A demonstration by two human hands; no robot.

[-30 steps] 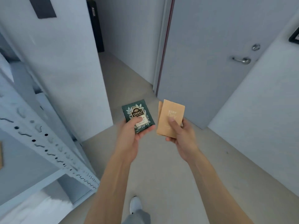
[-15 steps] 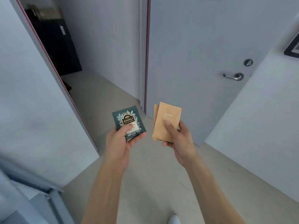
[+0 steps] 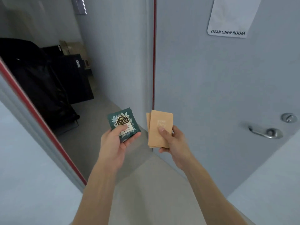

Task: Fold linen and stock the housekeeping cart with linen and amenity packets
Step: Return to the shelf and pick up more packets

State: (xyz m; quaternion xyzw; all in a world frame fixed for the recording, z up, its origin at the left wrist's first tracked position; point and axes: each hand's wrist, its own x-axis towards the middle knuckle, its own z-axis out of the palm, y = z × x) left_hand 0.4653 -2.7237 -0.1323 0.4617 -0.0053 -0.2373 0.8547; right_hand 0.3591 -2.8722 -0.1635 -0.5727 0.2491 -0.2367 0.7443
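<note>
Door (image 3: pixel 219 95): a grey door fills the right of the scene, carrying a sign (image 3: pixel 228 32) that reads "CLEAN LINEN ROOM" and a metal lever handle (image 3: pixel 266 133) at its right edge.
Doorway: to the left, a red-edged frame (image 3: pixel 42 120) opens onto a far corridor where black bags (image 3: pixel 40 82) stand against the wall.
Right hand (image 3: pixel 174 142): held out in front of the door, thumb curled over tan packets (image 3: pixel 160 129), at least two, fanned and upright.
Left hand (image 3: pixel 116 143): just beside it but apart, thumb pressing a green tea packet (image 3: pixel 122 123) marked "CHALI" against the fingers beneath.
</note>
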